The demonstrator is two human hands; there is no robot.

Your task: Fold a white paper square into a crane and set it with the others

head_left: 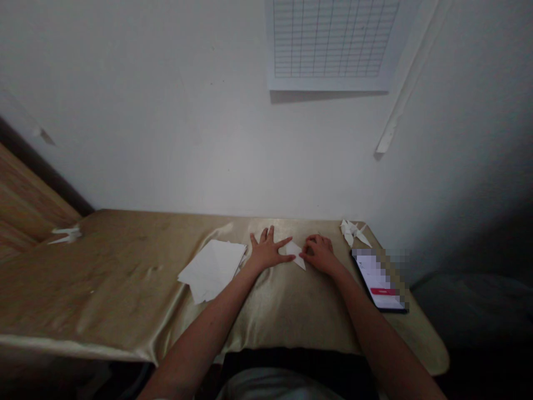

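Observation:
A small piece of folded white paper [296, 256] lies on the gold cloth between my two hands, with a pointed corner towards me. My left hand [266, 253] is spread flat on the cloth, its thumb and index fingertips resting at the paper's left side. From the right, my right hand [318, 253] has its fingers curled, and the thumb and index finger pinch the paper's right edge. Part of that edge is hidden behind the fingers. Just left of my left hand is a stack of white paper sheets [216, 269], unevenly piled.
Folded paper cranes [353, 232] sit at the back right, above a phone [378, 280] with a lit screen. Another white folded paper piece [66, 235] lies at the far left. A white wall [187, 139] rises behind the table; a printed grid sheet [333, 44] hangs on it.

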